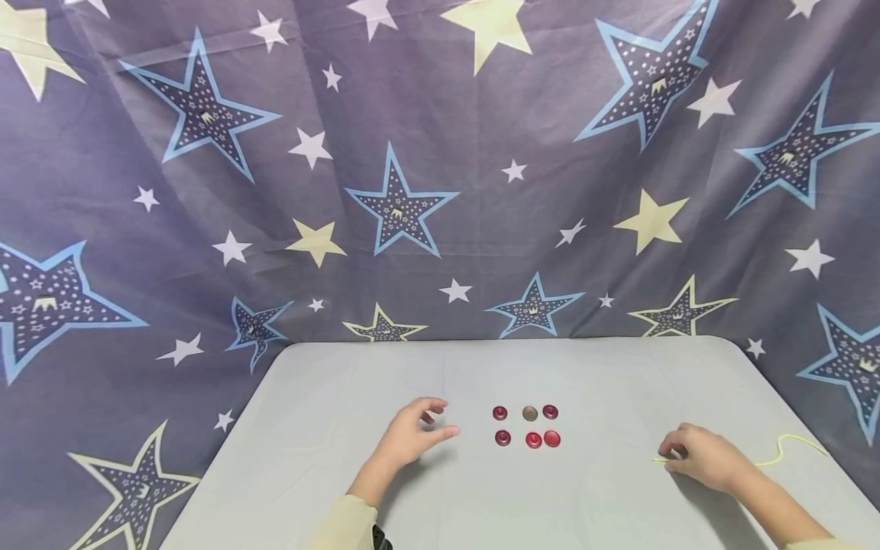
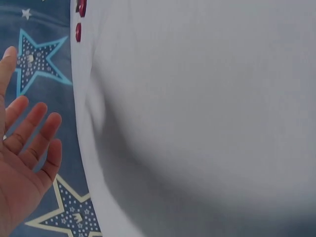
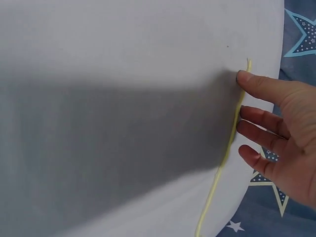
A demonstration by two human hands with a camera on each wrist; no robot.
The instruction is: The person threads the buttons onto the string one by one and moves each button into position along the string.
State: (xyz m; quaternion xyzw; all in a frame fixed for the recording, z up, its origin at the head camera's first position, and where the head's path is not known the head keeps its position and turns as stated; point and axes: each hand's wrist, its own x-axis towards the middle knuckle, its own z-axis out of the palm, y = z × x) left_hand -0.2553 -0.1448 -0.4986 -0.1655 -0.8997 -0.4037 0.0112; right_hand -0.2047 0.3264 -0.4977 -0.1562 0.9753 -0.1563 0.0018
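Observation:
Several round buttons lie on the table in the head view: a brownish one (image 1: pixel 529 413), bright red ones such as the right-hand button (image 1: pixel 552 438), and dark red ones such as the lower left button (image 1: pixel 503 438). To their left hovers my left hand (image 1: pixel 411 434), its fingers spread and loosely bent, with nothing in them; the left wrist view shows its bare palm (image 2: pixel 22 192). Off to the right, my right hand (image 1: pixel 704 458) pinches a yellow string (image 3: pixel 212 190) near its end, thumb over it. The index finger is mostly hidden in the right wrist view.
A pale cloth covers the table (image 1: pixel 550 512). Behind it hangs a dark curtain (image 1: pixel 426 290) printed with stars. The string's tail curves across the table toward its right edge. A dark band shows at the left sleeve (image 1: pixel 351 519).

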